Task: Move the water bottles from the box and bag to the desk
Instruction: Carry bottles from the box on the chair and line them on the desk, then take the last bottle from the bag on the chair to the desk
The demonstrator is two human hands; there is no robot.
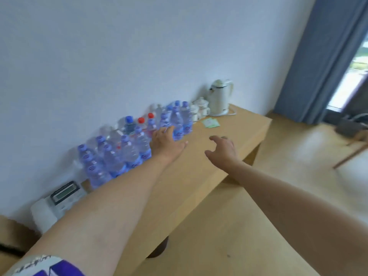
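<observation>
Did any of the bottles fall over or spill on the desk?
No, nothing stands out. The water bottles all stand upright in rows along the wall on the desk, with no puddle showing. The left hand and right hand are both empty, open above the desk.

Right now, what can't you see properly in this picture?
- Box and bag: outside the head view, so bottles left can't be counted.
- Water bottles: blurred, labels unreadable; back ones hidden behind front ones.
- Phone: display blurred, partly covered by the left arm.
- Left hand: fingers near bottles, contact unclear.
- Green packets: too small.
</observation>
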